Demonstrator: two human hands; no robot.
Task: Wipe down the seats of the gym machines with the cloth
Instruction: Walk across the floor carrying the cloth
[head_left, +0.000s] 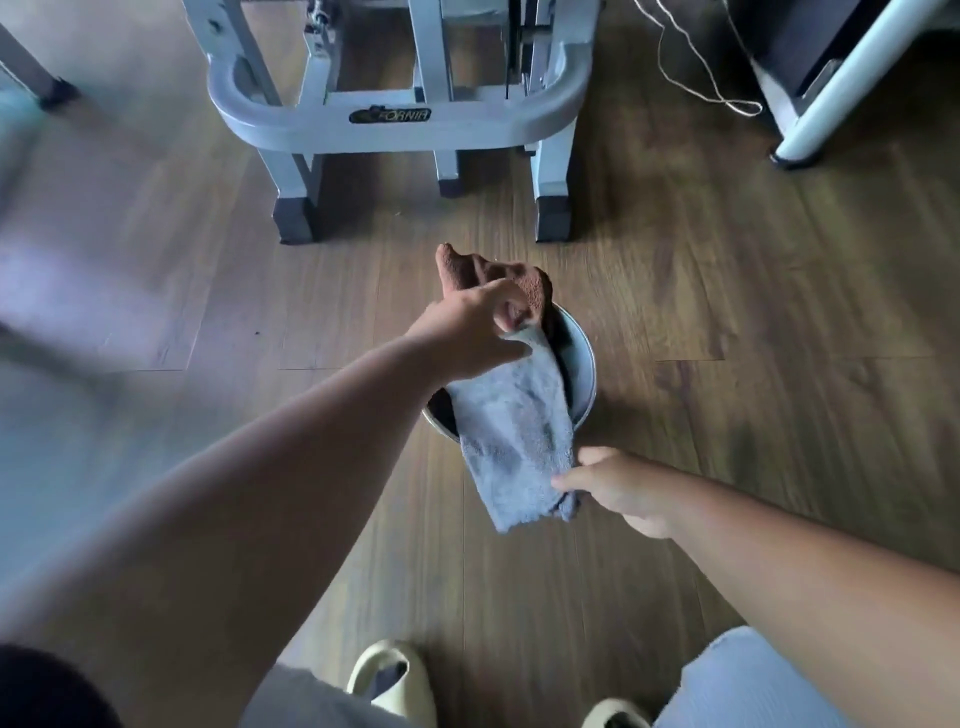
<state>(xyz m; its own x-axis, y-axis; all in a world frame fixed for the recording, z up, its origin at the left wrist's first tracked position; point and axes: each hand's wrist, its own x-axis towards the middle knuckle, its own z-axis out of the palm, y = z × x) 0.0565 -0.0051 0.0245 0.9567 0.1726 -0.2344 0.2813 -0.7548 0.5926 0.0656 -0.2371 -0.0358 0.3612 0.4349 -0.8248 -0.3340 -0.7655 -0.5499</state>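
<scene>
A grey cloth (511, 436) hangs stretched between both hands over a metal bowl (582, 369) on the floor. My left hand (470, 332) pinches the grey cloth's top end and also holds a brown cloth (519, 283) bunched above the bowl's far rim. My right hand (618, 491) pinches the grey cloth's lower end, nearer to me. The bowl's inside is mostly hidden by the cloths. No machine seat is in view.
A grey gym machine's base frame (395, 124) stands on the wooden floor just beyond the bowl. Another machine's white frame (831, 104) is at the top right, with a loose cord (691, 78) beside it. My slippered feet (389, 675) are at the bottom.
</scene>
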